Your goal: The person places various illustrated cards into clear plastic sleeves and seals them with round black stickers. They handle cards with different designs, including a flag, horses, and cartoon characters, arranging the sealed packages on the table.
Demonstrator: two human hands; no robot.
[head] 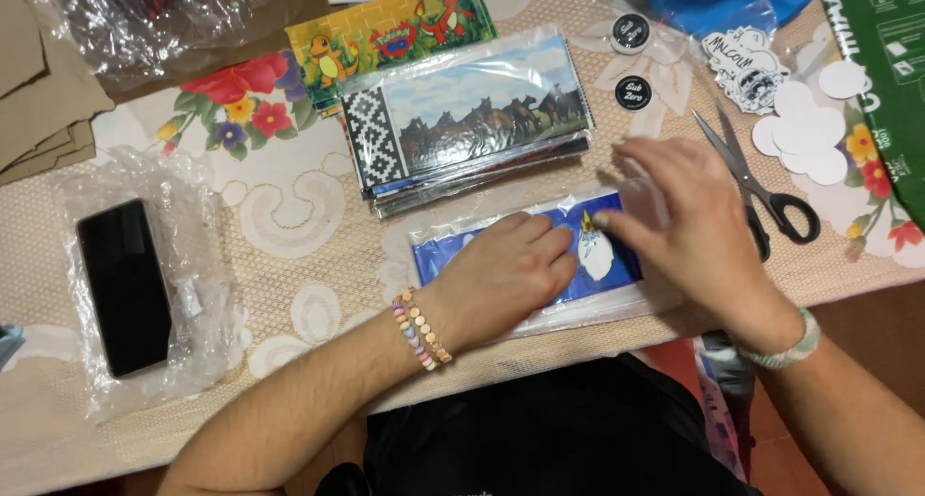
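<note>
left hand (501, 274), right hand (689, 221), half-hidden blue sleeve (617, 265)

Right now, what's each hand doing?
Left hand: open, pressing flat on the blue sleeved print.
Right hand: fingertips pinching at the print's sleeve; blurred.

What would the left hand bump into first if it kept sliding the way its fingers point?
Probably the right hand: the left hand lies flat on the blue sleeved print, fingers aimed right toward it, nearly touching.
</note>
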